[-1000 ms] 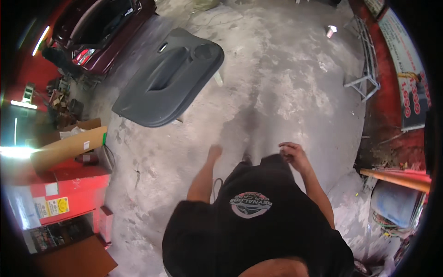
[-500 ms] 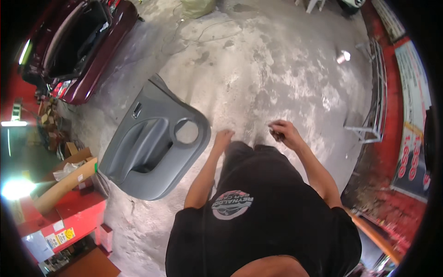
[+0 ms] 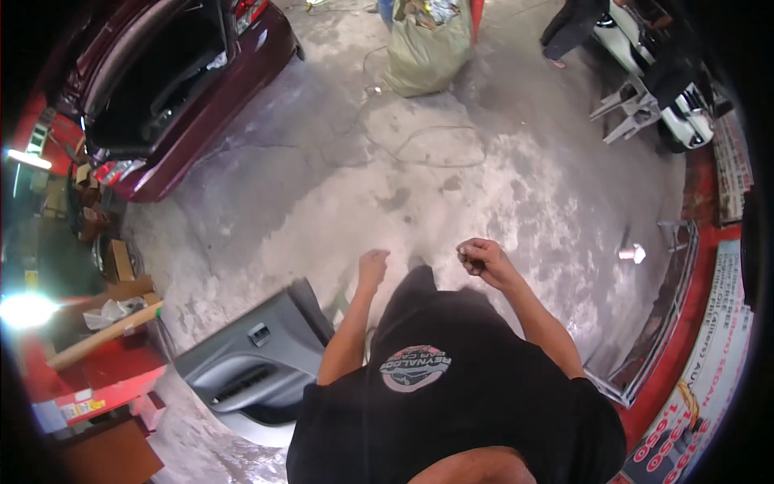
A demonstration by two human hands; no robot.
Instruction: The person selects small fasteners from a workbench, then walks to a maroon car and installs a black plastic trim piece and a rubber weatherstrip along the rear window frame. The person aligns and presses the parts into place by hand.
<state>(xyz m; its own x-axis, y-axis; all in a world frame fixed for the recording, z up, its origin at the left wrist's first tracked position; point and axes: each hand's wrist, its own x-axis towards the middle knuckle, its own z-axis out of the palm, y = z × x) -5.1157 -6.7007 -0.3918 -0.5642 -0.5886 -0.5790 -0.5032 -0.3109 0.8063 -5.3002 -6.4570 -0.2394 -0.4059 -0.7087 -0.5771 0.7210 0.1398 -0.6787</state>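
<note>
My left hand point(image 3: 372, 267) hangs in front of me with its fingers curled in, and whatever it may hold is hidden. To the right, my right hand point(image 3: 486, 261) is also closed, its fingers bent around a dark spot that I cannot make out. Both hands are held above the concrete floor and touch nothing else that shows. A grey car door trim panel point(image 3: 262, 343) lies on the floor at the lower left, closest to my left arm. It has a small handle recess and a moulded armrest; my arm and black shirt cover its right end.
A maroon car point(image 3: 242, 89) with its trunk open stands at the far left. Ahead is a full greenish sack point(image 3: 427, 60); a thin cable point(image 3: 439, 165) trails nearby. A grey stool point(image 3: 633, 113) and another person's leg point(image 3: 568, 32) are far right. Metal frame point(image 3: 657, 323) lines the right wall.
The view has moved forward, so the door panel now sits lower and partly behind my arm. The sack, stool and another person's leg show more fully. Both hands stay closed.
</note>
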